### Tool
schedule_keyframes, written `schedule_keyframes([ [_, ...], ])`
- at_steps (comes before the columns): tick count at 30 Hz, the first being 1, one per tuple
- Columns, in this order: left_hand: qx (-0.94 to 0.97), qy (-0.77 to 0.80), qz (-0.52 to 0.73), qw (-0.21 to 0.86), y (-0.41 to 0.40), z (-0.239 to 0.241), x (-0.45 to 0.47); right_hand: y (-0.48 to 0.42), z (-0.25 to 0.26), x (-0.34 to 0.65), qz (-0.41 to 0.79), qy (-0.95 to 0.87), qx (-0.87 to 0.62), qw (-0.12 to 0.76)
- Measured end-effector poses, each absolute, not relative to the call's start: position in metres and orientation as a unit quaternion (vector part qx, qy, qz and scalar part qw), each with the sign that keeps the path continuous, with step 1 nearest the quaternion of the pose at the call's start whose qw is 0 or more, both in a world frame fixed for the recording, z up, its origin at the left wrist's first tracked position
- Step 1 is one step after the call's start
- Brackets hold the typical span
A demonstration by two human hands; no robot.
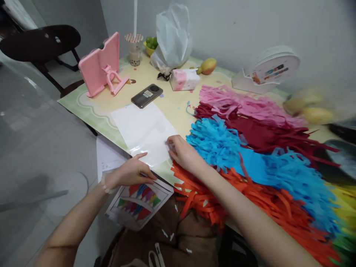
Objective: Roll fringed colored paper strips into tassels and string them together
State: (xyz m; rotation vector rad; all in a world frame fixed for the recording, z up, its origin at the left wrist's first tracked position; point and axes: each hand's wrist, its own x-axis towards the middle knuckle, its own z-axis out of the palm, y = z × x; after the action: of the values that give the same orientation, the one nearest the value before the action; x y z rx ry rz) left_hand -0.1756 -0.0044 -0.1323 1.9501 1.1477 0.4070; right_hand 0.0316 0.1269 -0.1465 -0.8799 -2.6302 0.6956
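A glossy white sheet [147, 129] lies on the table's near left corner, its lower part shiny like clear plastic. My right hand [183, 152] has its fingers curled and pinched at the sheet's right edge. My left hand [133, 171] is at the table edge, thumb stretched out over the sheet's lower edge and fingers apart from it. Just under those fingers, a printed sheet with a picture of colourful tassels [140, 204] hangs over my lap. Blue fringed paper [217, 142] and orange fringed paper [205, 196] lie beside my right hand and forearm.
Behind the sheet lie a phone [147, 95], a pink stand [101, 66] and a tissue pack [184, 79]. A drink cup [135, 53] stands farther back. Dark red fringe [253, 129] and pink fringe [247, 104] spread rightward. A dark chair [41, 42] is at left.
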Motion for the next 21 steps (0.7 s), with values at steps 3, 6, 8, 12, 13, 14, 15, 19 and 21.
schedule_keyframes([
  [3,0.768,0.458,0.174,0.412,-0.004,-0.133,-0.175,0.126,-0.146,0.023,0.237,-0.908,-0.311,0.152],
  [6,0.769,0.457,0.184,0.407,-0.004,-0.133,-0.174,0.122,-0.147,0.009,0.236,-0.910,-0.305,0.153],
  [8,0.769,0.456,0.184,0.409,-0.004,-0.132,-0.173,0.117,-0.148,0.003,0.225,-0.913,-0.305,0.153],
  [12,0.764,0.463,0.170,0.416,-0.004,-0.131,-0.172,0.110,-0.145,0.000,0.202,-0.916,-0.317,0.138],
  [13,0.763,0.464,0.168,0.417,-0.004,-0.131,-0.172,0.109,-0.144,0.001,0.200,-0.917,-0.319,0.131],
  [14,0.763,0.465,0.168,0.417,-0.004,-0.131,-0.172,0.109,-0.143,0.001,0.197,-0.918,-0.322,0.125],
  [15,0.763,0.464,0.169,0.417,-0.004,-0.131,-0.172,0.109,-0.142,0.001,0.192,-0.918,-0.326,0.120],
  [19,0.760,0.463,0.177,0.419,-0.005,-0.131,-0.171,0.108,-0.140,-0.001,0.164,-0.920,-0.339,0.105],
  [21,0.761,0.464,0.180,0.416,-0.005,-0.132,-0.171,0.107,-0.141,-0.002,0.158,-0.920,-0.344,0.104],
])
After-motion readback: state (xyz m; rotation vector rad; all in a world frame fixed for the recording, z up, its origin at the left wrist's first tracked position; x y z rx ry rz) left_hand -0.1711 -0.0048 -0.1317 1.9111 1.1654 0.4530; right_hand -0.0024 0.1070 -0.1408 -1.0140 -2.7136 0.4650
